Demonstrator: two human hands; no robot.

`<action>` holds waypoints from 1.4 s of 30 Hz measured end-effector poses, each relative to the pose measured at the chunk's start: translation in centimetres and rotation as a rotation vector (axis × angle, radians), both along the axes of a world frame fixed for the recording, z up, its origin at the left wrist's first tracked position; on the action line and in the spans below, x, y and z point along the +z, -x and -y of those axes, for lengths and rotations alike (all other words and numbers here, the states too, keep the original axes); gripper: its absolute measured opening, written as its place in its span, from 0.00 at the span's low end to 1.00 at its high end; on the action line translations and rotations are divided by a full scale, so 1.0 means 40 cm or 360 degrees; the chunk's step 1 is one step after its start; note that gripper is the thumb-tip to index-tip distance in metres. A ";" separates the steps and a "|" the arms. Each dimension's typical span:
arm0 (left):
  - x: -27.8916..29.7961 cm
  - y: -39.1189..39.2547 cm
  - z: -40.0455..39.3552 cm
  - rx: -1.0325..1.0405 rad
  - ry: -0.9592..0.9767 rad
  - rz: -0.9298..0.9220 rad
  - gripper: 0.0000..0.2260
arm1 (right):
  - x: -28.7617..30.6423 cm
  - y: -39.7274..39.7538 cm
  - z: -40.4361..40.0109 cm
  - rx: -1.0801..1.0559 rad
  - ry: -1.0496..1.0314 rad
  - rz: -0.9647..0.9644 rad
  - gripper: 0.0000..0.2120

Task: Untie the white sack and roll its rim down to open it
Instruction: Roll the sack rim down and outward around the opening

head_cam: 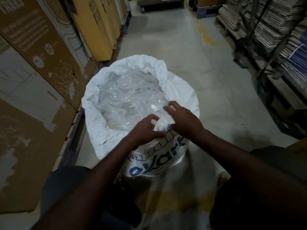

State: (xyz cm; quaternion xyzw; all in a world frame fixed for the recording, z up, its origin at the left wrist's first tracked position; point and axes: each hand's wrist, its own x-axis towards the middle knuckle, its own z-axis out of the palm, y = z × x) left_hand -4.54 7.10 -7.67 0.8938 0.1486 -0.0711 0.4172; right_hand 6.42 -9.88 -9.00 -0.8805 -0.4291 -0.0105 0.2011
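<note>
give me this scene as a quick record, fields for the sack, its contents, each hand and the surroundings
sack: white sack standing on the floor, mouth open, blue print on the near side
rim: rolled down around most of the mouth, bunched at the near edge
contents: crumpled clear plastic
left hand: left hand grips the bunched near rim
right hand: right hand grips the same bunch from the other side
surroundings: cardboard boxes to the left, stacked flat cardboard to the right
</note>
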 end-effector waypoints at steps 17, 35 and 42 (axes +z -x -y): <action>-0.132 0.044 0.122 -0.0352 -0.1554 0.0703 0.17 | 0.000 -0.110 -0.026 -0.0224 0.0053 -0.0013 0.32; -0.182 0.103 0.147 -0.0569 -0.1569 0.0827 0.21 | 0.045 -0.294 0.031 -0.1358 -0.1270 -0.1230 0.11; -0.194 0.099 0.149 -0.0582 -0.1636 0.0925 0.20 | 0.040 -0.251 0.032 -0.0589 -0.0284 -0.0167 0.40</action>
